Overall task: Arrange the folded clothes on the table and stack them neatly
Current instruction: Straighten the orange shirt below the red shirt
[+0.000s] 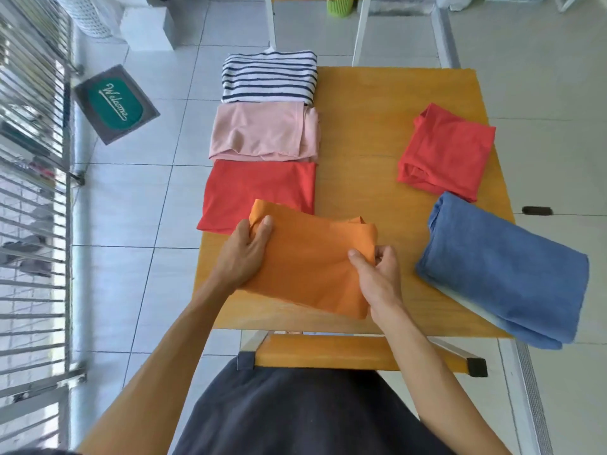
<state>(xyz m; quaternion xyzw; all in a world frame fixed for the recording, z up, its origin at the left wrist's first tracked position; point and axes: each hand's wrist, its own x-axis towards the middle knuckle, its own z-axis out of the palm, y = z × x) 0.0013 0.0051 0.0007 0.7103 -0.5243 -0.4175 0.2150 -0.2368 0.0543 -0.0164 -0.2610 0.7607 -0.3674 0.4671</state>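
I hold a folded orange cloth (312,261) over the near part of the yellow table (368,133). My left hand (244,254) grips its left edge and my right hand (377,277) pinches its right edge. Its far corner overlaps a folded red cloth (256,188). Beyond that lie a folded pink cloth (262,131) and a striped navy-and-white one (269,77), all in a row along the table's left edge. On the right lie a second folded red cloth (446,152) and a folded blue cloth (502,270) that overhangs the near right corner.
A yellow chair seat (328,351) is between me and the table. White chair legs (359,31) stand beyond the far edge. A Welcome mat (115,103) lies on the tiled floor at left, beside a metal railing (33,192).
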